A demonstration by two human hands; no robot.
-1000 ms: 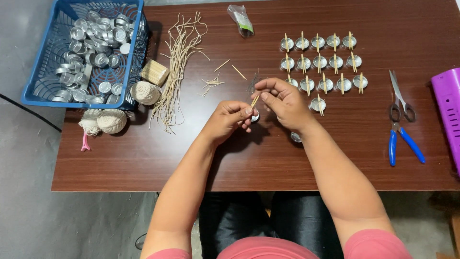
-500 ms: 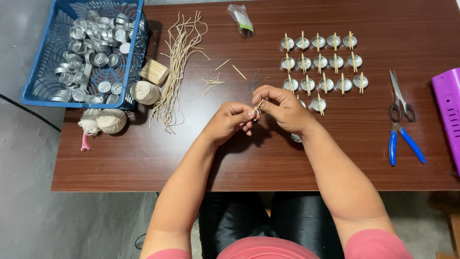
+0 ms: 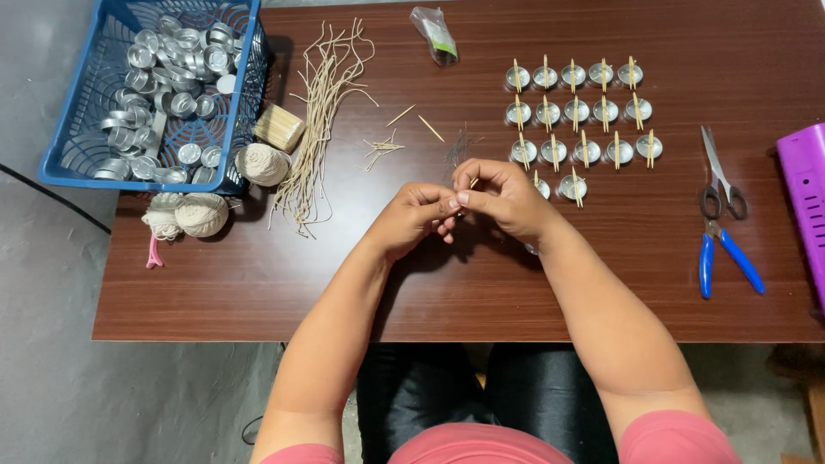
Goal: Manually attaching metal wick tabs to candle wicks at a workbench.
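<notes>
Toothpick (image 3: 472,183) is the small pale stick pinched between the fingertips of both hands, only its tip showing at about 12 o'clock from the left hand (image 3: 417,219) and just under the thumb of the right hand (image 3: 507,199). Both hands are curled closed around it and meet above the middle of the brown table (image 3: 258,283), probably so the fingers can steady such a thin piece; whether a wick or cup is also held there I cannot tell. At 2 o'clock from the hands stand rows of small metal cups (image 3: 580,112), each with a stick laid across its rim, seemingly to keep something centred. At 10 o'clock lies a bundle of pale wicks (image 3: 322,112), and beyond it a blue basket (image 3: 77,163) of empty cups. Scissors (image 3: 720,176) and blue pliers (image 3: 726,258) lie well apart at 3 o'clock, within reach of the right hand.
</notes>
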